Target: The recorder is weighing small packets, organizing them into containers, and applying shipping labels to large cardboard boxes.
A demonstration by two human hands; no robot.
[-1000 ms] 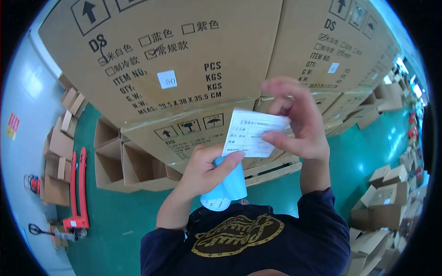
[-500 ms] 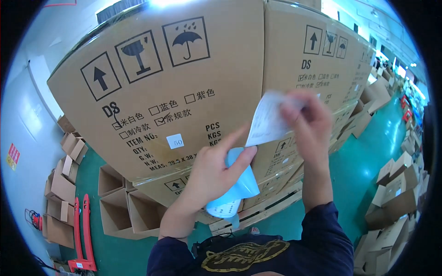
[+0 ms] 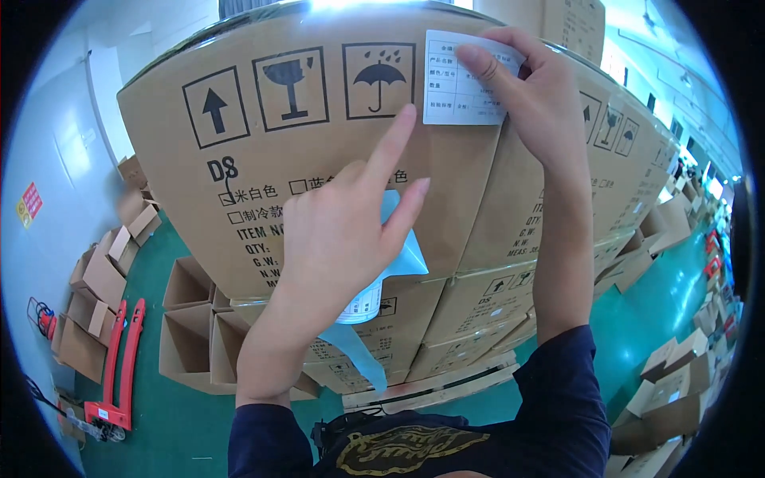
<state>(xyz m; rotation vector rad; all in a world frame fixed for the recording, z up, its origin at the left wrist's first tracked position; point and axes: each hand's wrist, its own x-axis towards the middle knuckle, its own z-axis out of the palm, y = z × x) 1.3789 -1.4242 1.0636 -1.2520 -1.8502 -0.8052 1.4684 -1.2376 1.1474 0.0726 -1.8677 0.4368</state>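
A white printed label (image 3: 446, 107) lies flat along the upper right of a large cardboard box's front (image 3: 450, 171), just right of the umbrella symbol. My right hand (image 3: 542, 99) pinches its right side, thumb on top; whether the whole label touches the cardboard I cannot tell. My left hand (image 3: 335, 219) is below and to the left, index finger stretched toward the label's lower left corner, thumb held out. Its other fingers curl around a strip of labels on light blue backing (image 3: 406, 259), which hangs down in a loose curl with a tail below.
More closed boxes (image 3: 486, 307) are stacked beside and beneath, on a wooden pallet (image 3: 430, 390). Open cartons (image 3: 187, 338) stand at the left, near a red pallet jack (image 3: 119, 374) on the green floor. Further open cartons (image 3: 669, 390) line the right side.
My right hand has carried the label from in front of the boxes up to the box's upper right. The left hand has risen with the label strip, and the view has shifted.
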